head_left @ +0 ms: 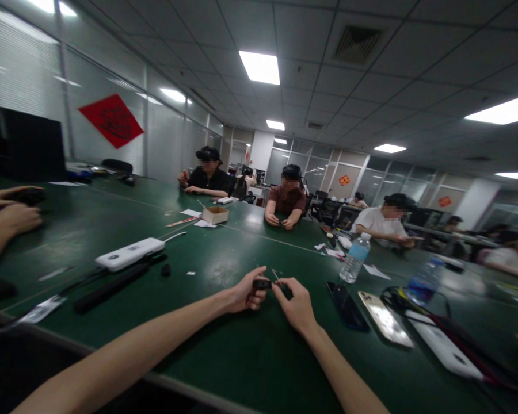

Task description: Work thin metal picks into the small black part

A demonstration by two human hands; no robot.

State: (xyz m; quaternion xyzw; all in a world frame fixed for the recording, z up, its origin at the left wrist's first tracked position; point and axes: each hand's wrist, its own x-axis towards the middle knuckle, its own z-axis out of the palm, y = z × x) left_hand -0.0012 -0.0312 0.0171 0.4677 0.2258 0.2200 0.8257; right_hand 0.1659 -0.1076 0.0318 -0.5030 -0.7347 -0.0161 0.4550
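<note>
My left hand [247, 293] and my right hand [296, 306] meet above the green table mat [242, 339], close to its near edge. Between the left thumb and fingers sits a small black plastic part [262, 284]. My right fingers pinch a second small black piece [285, 292], and a thin metal pin [277, 276] sticks up from it. The two held pieces are very close, but I cannot tell whether they touch. Both pieces are small and partly hidden by my fingers.
A white power bank [129, 254] and a black stick [110, 289] lie to my left. On my right are a dark phone [347, 306], a gold phone [385, 318] and a water bottle [354, 259]. Several co-workers sit around the table, with a cardboard box [214, 214] farther along.
</note>
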